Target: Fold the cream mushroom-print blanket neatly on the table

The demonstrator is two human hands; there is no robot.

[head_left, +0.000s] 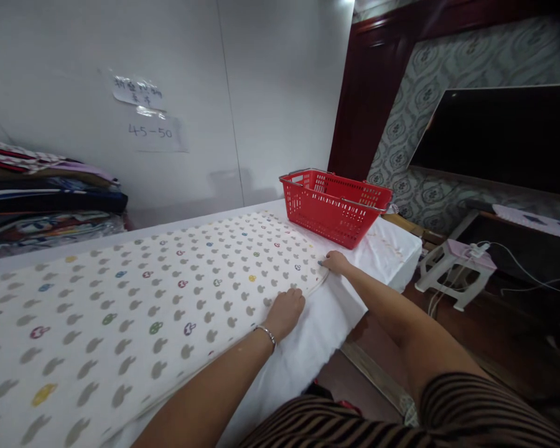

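Note:
A long, folded cream cloth lies flat on the table, printed with grey mouse-head shapes and a few coloured ones. My right hand pinches its near right corner between thumb and fingers. Closer to me, my left hand, with a silver bracelet at the wrist, is closed at the front edge of the same cloth. Its fingertips are partly hidden from view.
Behind the cloth's right end stands a red plastic basket on the white-covered table. Folded clothes are stacked at the far left by the white wall. A stool with a power strip and cables is at right.

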